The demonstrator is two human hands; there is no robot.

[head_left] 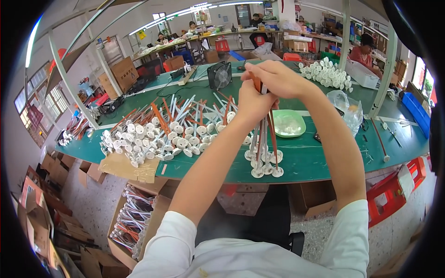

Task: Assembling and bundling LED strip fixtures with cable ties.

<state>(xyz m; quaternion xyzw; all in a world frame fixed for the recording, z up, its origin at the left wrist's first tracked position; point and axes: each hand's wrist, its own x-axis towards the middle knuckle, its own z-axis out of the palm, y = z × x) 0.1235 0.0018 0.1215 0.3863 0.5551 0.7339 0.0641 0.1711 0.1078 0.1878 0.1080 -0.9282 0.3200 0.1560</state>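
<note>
A bundle of orange and grey wire leads with white round ends (263, 163) stands upright near the table's front edge, its discs down on the green surface. My left hand (252, 101) is closed round the upper part of the leads. Above it, my right hand (282, 79) curls over the top of the same bundle; its fingertips are partly hidden. To the left lies a large heap of similar leads with white discs (178, 139). Just right of the bundle sits a light green bowl (300, 131) with small white pieces in it.
A black fan (219, 75) stands behind the heap. White round parts (327, 74) are piled at the back right, near a clear plastic bag (354, 116). Below the table are a carton of leads (134, 217) and a red stool (387, 199). Other people sit farther off.
</note>
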